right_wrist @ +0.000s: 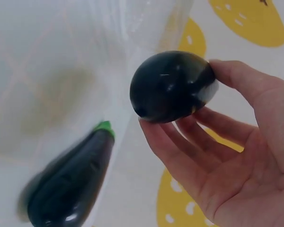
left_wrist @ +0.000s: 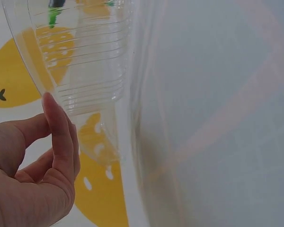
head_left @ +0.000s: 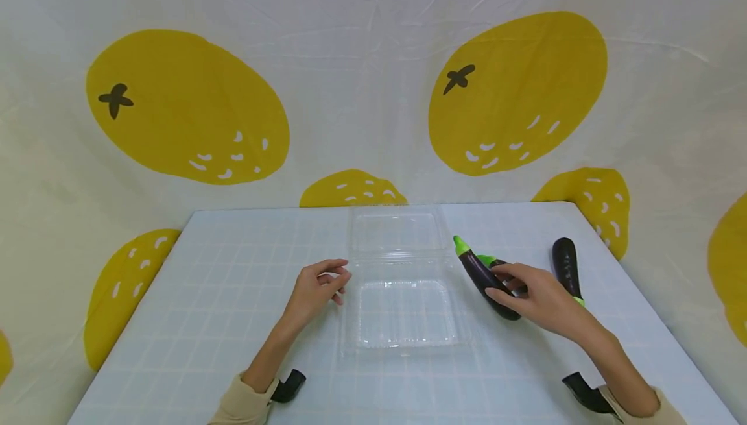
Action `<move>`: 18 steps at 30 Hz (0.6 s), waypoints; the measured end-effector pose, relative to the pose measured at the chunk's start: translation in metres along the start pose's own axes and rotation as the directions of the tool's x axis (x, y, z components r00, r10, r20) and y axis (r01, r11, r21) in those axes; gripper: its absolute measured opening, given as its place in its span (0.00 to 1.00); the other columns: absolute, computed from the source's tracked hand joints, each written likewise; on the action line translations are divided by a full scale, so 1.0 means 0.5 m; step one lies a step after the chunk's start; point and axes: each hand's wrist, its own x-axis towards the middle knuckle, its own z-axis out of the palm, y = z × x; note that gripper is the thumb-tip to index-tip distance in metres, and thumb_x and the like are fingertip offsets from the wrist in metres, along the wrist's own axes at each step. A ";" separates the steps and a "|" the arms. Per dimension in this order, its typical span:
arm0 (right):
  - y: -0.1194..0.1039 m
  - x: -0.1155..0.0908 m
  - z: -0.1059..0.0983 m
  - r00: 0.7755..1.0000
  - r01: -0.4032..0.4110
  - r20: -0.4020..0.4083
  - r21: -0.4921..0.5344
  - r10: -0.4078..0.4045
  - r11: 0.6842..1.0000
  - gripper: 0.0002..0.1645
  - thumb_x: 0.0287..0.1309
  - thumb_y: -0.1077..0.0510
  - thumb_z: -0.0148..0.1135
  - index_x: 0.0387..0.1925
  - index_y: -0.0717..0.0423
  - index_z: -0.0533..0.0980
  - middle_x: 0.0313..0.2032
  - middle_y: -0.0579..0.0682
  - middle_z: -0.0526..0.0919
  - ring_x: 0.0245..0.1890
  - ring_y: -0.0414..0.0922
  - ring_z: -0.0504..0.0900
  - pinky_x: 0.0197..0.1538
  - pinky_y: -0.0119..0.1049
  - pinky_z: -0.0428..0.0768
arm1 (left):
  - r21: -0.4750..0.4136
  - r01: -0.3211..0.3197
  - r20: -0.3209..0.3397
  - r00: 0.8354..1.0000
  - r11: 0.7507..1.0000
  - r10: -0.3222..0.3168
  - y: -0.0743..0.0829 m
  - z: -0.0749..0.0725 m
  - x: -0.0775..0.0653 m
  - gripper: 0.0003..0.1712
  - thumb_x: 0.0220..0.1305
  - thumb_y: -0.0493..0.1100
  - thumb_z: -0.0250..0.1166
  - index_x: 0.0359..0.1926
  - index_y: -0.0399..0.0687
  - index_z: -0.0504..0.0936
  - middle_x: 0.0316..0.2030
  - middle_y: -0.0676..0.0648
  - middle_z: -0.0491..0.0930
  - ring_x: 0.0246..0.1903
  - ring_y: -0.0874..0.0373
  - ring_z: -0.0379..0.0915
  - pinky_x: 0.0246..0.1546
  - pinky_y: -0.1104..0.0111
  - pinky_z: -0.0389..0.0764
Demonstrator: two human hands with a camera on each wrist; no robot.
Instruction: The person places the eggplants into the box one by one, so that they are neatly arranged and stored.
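Holding an eggplant (head_left: 480, 276), the right hand (head_left: 539, 298) has its thumb and fingers clamped on the dark body from opposite sides. The grip is confirmed in the right wrist view, where the piece is seen nearly end-on, glossy, between thumb and fingers. Its green cap points away and to the left, and the body slants down towards the person. Position: just right of a clear plastic container (head_left: 403, 315), outside its rim.

A second eggplant (head_left: 487, 259) lies on the desk (head_left: 262, 237) behind the held one, largely hidden in the head view, green cap likewise to the far left. Whether the two touch cannot be determined. A third eggplant (head_left: 564, 266) lies farther right, beyond the right hand, with its green end towards the person.

The container stands open on the desk, its transparent lid (head_left: 397, 231) laid back on the far side. Ribbed walls are visible in the left wrist view.

The left hand (head_left: 318, 289) is at the container's left side, fingers bent loosely, index fingertip at the edge of the plastic; actual contact cannot be confirmed.

Both arms wear beige sleeves (head_left: 244, 402), with a black fitting (head_left: 288, 387) near each wrist. The desk has a pale checked covering. Behind it hangs a white cloth (head_left: 362, 87) printed with large yellow fruit shapes.
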 end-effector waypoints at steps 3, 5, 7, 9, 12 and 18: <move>-0.011 0.007 -0.003 1.000 0.030 -0.007 0.016 -0.030 0.999 0.26 0.63 0.48 0.73 0.54 0.63 0.81 0.46 0.54 0.86 0.39 0.45 0.84 0.39 0.36 0.87 | 0.004 -0.002 -0.001 1.000 1.000 0.002 0.001 0.000 0.000 0.22 0.67 0.36 0.71 0.59 0.33 0.82 0.40 0.42 0.82 0.22 0.51 0.80 0.27 0.70 0.85; -0.018 0.012 -0.003 0.999 0.042 -0.005 0.031 -0.042 0.999 0.26 0.63 0.49 0.73 0.55 0.63 0.81 0.47 0.54 0.86 0.40 0.45 0.85 0.40 0.38 0.87 | 0.008 -0.004 -0.003 1.000 1.000 0.004 0.002 0.000 0.000 0.21 0.67 0.37 0.71 0.59 0.33 0.82 0.40 0.42 0.82 0.21 0.51 0.80 0.27 0.70 0.85; -0.025 0.017 -0.004 0.999 0.050 -0.005 0.041 -0.050 0.998 0.26 0.63 0.49 0.73 0.55 0.62 0.81 0.47 0.54 0.86 0.40 0.45 0.85 0.40 0.38 0.88 | 0.010 -0.007 -0.001 1.000 1.000 0.007 0.002 -0.001 0.000 0.21 0.67 0.37 0.71 0.59 0.33 0.82 0.40 0.42 0.82 0.21 0.51 0.80 0.27 0.70 0.85; -0.033 0.022 -0.004 0.998 0.062 -0.008 0.045 -0.062 0.997 0.27 0.63 0.48 0.73 0.56 0.62 0.81 0.48 0.53 0.86 0.41 0.44 0.85 0.41 0.38 0.87 | 0.011 -0.009 0.000 1.000 1.000 0.009 0.003 -0.001 0.001 0.22 0.67 0.37 0.71 0.59 0.33 0.82 0.40 0.42 0.82 0.21 0.51 0.80 0.27 0.70 0.85; -0.043 0.026 -0.004 0.996 0.090 -0.017 0.055 -0.089 0.994 0.27 0.62 0.49 0.74 0.56 0.61 0.81 0.48 0.52 0.86 0.40 0.43 0.84 0.40 0.37 0.87 | 0.004 -0.010 0.005 1.000 1.000 0.010 0.002 -0.001 0.002 0.22 0.67 0.37 0.71 0.59 0.32 0.81 0.41 0.42 0.82 0.21 0.51 0.80 0.27 0.69 0.85; -0.064 0.032 0.002 0.995 0.102 0.008 0.089 -0.103 0.991 0.26 0.63 0.47 0.73 0.56 0.59 0.81 0.48 0.49 0.86 0.41 0.42 0.83 0.41 0.33 0.87 | -0.025 -0.002 0.015 1.000 1.000 0.002 0.000 -0.002 0.002 0.22 0.67 0.36 0.71 0.60 0.32 0.81 0.41 0.40 0.82 0.21 0.52 0.80 0.27 0.69 0.85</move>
